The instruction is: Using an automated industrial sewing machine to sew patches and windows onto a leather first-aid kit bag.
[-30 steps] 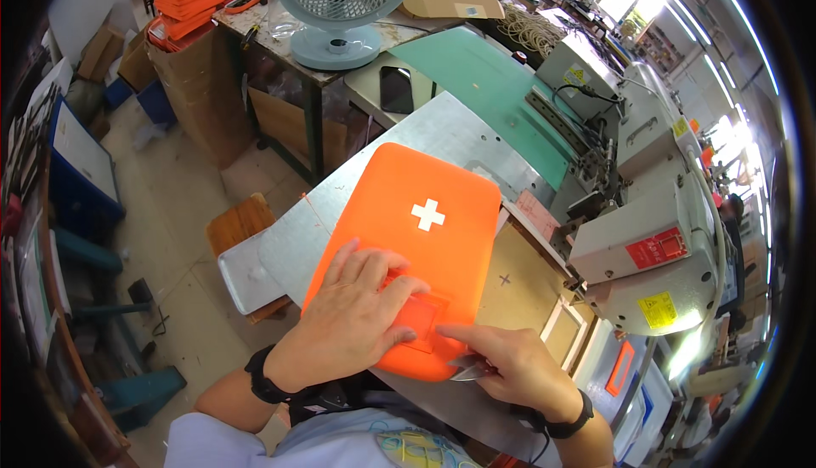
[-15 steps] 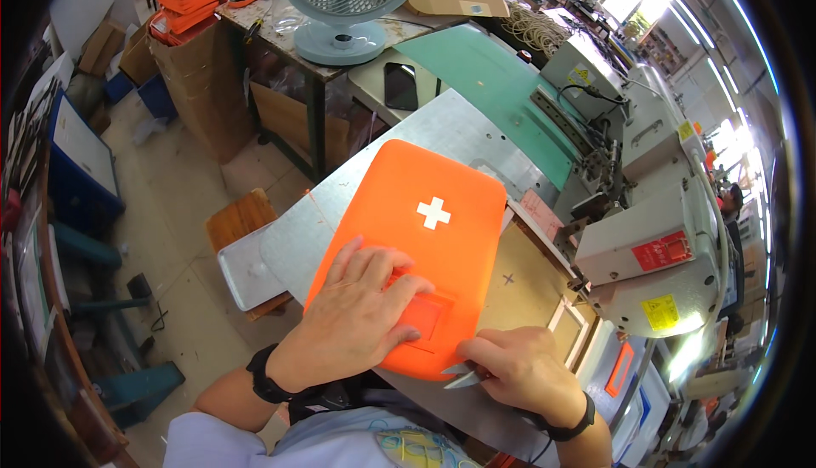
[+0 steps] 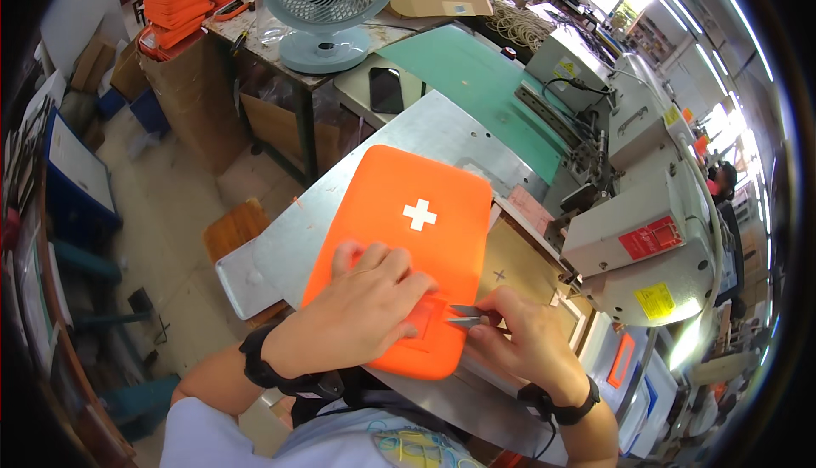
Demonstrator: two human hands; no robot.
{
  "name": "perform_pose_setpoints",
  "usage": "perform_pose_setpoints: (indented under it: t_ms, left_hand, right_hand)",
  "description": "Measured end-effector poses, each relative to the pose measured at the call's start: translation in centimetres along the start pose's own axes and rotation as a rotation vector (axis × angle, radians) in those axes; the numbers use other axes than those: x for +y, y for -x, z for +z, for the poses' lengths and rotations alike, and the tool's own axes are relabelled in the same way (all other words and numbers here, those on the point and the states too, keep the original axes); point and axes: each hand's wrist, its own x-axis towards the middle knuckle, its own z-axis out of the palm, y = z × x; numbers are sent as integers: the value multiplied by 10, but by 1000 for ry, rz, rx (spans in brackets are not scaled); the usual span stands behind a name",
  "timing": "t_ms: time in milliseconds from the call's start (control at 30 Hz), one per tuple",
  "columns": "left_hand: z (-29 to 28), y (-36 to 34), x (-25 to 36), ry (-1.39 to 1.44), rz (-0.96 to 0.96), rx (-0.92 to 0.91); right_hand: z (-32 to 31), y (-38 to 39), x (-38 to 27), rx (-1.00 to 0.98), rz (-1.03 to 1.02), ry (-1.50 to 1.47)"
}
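Observation:
An orange first-aid case (image 3: pixel 433 255) with rounded corners and a white cross (image 3: pixel 420 214) lies tilted across the metal worktop in front of me. Near its close end is a rectangular framed pocket (image 3: pixel 414 340). My left hand (image 3: pixel 348 311) is on the lower left of the case, holding it with bent fingers, the thumb and index finger at the pocket. In my right hand (image 3: pixel 531 340) is a small pair of thread snips (image 3: pixel 467 316). Their blades are parted, with the tips at the case's right side beside the pocket.
A sewing machine (image 3: pixel 629 238) stands close on the right. Beyond the metal worktop (image 3: pixel 297 213) are a green board (image 3: pixel 459 64), a phone (image 3: pixel 386 90) and a pale blue fan (image 3: pixel 327 47). Stacked orange pieces (image 3: pixel 177 5) sit at far left; a wooden stool (image 3: pixel 234 232) is below the worktop.
My right hand has moved the snips up along the case's right side, from its lower corner to beside the pocket. The left hand stays on the case; the whole view has shifted slightly.

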Motion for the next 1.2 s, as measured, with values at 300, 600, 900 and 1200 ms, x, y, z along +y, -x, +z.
perform_pose_setpoints:
  t_ms: [300,600,900,1200]
  left_hand:
    - [16,-7,-4,158,-6,70]
    - [11,-10,-4,265,-4,0]
    - [9,-10,-6,302,-40,-71]
    - [12,-14,2,162,27,-36]
  right_hand:
    - [-2,-1,0,6,-124,98]
    - [-8,-3,-1,-56,-233,110]
    - [-16,-14,3,-141,-351,212]
    - [-12,-28,9,-206,-445,311]
